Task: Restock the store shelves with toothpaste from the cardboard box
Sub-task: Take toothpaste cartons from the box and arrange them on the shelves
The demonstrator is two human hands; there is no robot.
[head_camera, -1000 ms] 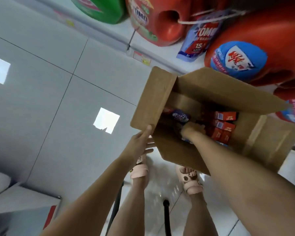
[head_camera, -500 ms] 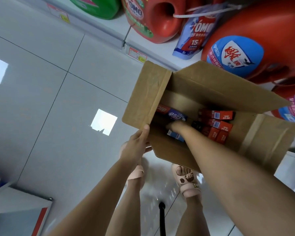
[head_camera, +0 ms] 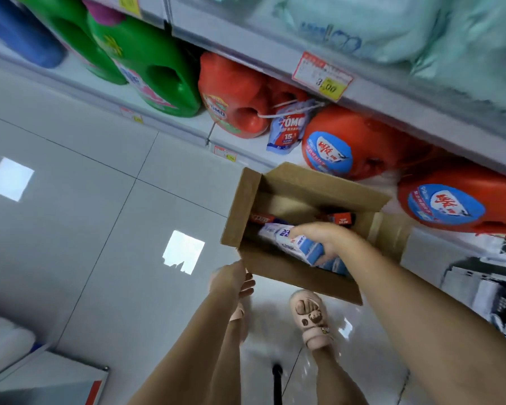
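Note:
An open cardboard box (head_camera: 292,280) sits on the floor in front of the lowest shelf. My right hand (head_camera: 324,238) grips a white and blue toothpaste box (head_camera: 297,244) and holds it above the carton's near side. More toothpaste boxes remain inside, among them red ones (head_camera: 341,219) at the far end. My left hand (head_camera: 231,280) holds the near left corner of the carton, fingers curled under its edge.
Large red detergent jugs (head_camera: 330,147) and green jugs (head_camera: 158,71) fill the bottom shelf behind the box. A price tag (head_camera: 322,76) hangs on the shelf above, under pale bagged goods. My sandalled feet (head_camera: 310,320) stand just behind the carton on grey tiles.
My right hand has come up out of the carton with a white and blue toothpaste box. The view has tilted up, showing more shelves. My left hand has slid down to the carton's corner.

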